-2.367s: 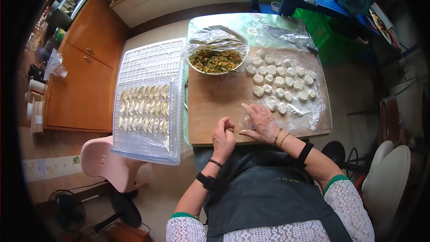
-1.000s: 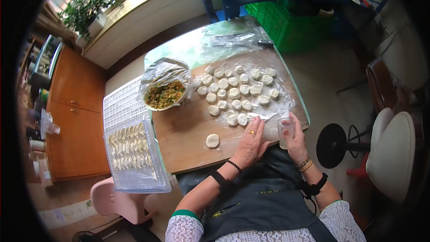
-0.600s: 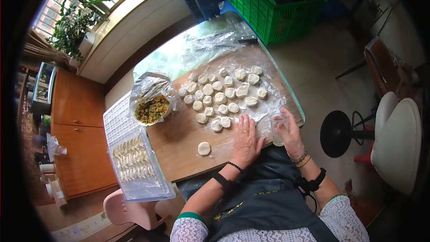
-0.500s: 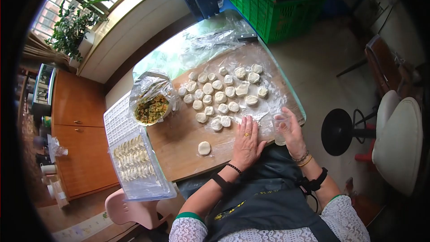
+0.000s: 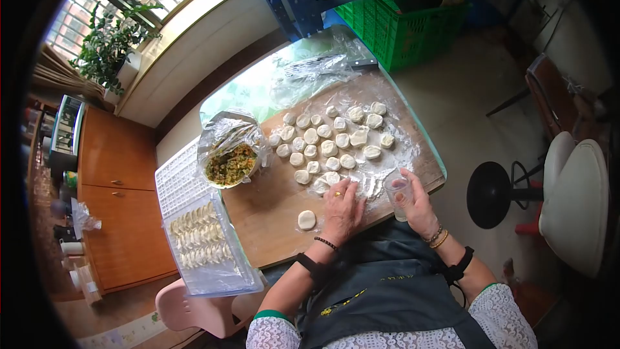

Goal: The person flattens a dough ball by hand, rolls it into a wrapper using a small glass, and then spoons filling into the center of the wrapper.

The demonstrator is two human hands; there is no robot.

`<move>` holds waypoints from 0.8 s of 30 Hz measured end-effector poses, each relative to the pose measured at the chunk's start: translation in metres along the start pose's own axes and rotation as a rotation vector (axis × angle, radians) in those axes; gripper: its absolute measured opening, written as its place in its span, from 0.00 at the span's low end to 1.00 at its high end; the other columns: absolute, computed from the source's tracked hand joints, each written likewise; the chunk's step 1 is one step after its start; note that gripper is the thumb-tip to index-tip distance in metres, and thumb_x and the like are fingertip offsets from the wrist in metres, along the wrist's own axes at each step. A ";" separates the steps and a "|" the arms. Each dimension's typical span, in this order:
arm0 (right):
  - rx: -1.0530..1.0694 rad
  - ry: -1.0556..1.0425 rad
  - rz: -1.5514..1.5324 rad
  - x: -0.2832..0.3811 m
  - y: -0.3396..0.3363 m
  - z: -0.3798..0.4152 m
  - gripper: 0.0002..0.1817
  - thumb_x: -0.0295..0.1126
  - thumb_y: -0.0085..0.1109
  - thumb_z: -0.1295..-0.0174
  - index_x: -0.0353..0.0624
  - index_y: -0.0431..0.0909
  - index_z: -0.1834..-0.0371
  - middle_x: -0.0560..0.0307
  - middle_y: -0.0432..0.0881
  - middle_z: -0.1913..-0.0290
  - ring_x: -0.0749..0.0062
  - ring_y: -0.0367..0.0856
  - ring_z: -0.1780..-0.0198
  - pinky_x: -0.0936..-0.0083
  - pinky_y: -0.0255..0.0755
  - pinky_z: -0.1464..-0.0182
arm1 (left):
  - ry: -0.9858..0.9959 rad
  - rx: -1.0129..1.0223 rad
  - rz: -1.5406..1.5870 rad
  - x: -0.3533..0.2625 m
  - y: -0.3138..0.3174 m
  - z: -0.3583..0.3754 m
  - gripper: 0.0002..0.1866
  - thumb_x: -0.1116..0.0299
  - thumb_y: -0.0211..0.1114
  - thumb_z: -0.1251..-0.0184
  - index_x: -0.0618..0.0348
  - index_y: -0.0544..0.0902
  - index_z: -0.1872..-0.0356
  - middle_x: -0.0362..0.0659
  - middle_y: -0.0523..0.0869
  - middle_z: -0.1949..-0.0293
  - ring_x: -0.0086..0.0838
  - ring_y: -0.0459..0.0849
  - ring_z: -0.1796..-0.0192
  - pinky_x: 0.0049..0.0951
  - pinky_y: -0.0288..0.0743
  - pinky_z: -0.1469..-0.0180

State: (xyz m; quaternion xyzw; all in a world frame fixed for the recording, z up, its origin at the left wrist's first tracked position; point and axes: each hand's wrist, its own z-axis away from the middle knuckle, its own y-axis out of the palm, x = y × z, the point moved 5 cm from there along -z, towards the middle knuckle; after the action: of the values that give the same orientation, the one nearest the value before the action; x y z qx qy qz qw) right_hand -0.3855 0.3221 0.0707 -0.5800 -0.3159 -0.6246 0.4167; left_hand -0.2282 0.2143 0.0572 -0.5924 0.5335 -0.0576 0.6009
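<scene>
My left hand (image 5: 343, 209) is over the nearest dough pieces, its fingers partly curled at the edge of the cluster; whether it grips a piece is hidden. A clear cup (image 5: 399, 195) is in my right hand (image 5: 420, 210), tilted above the board's near right edge. Several small floured dough rounds (image 5: 329, 148) cover the middle of the wooden board (image 5: 258, 223). One flattened round (image 5: 307, 220) lies apart, left of my left hand. White flour (image 5: 369, 182) is spread between my hands.
A foil-edged bowl of chopped filling (image 5: 230, 165) stands at the board's left. Beside it is a tray of dumplings (image 5: 201, 236). Plastic film (image 5: 310, 68) lies at the far side. A green crate (image 5: 420, 35) and a black stool (image 5: 487, 195) stand beyond the table.
My left hand has moved left from the flour onto the nearest dough pieces, and its fingers have curled. The cup in my right hand has tilted. The whole view has shifted slightly.
</scene>
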 end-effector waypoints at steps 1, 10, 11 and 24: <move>-0.001 -0.003 0.018 0.001 0.001 0.000 0.34 0.42 0.60 0.34 0.38 0.58 0.31 0.51 0.76 0.48 0.70 0.74 0.45 0.73 0.68 0.42 | 0.003 -0.005 -0.024 0.002 -0.001 -0.005 0.24 0.69 0.67 0.44 0.61 0.73 0.45 0.54 0.76 0.48 0.48 0.73 0.46 0.45 0.65 0.44; -0.004 0.045 0.014 0.009 0.004 0.002 0.31 0.37 0.56 0.32 0.38 0.57 0.30 0.55 0.74 0.46 0.73 0.71 0.44 0.74 0.66 0.39 | 0.073 -0.106 -0.284 0.038 -0.005 -0.066 0.26 0.62 0.68 0.45 0.56 0.74 0.45 0.50 0.72 0.46 0.45 0.69 0.43 0.47 0.59 0.39; -0.006 0.052 0.015 0.008 0.002 0.001 0.31 0.37 0.56 0.32 0.38 0.57 0.30 0.55 0.74 0.46 0.73 0.71 0.44 0.74 0.66 0.40 | 0.106 -0.117 -0.310 0.040 -0.004 -0.071 0.26 0.62 0.68 0.45 0.55 0.74 0.45 0.50 0.72 0.46 0.46 0.68 0.42 0.48 0.58 0.37; -0.135 0.060 -0.135 0.011 -0.027 -0.027 0.35 0.43 0.59 0.33 0.37 0.57 0.30 0.53 0.73 0.45 0.71 0.70 0.42 0.74 0.66 0.39 | 0.303 0.172 -0.162 -0.005 0.050 -0.133 0.30 0.57 0.62 0.38 0.59 0.70 0.35 0.56 0.58 0.28 0.49 0.54 0.25 0.53 0.46 0.26</move>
State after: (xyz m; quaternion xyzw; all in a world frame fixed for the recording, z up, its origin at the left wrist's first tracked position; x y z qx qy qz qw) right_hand -0.4218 0.3094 0.0810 -0.5653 -0.2988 -0.6882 0.3428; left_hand -0.3528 0.1456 0.0580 -0.5645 0.5617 -0.2398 0.5553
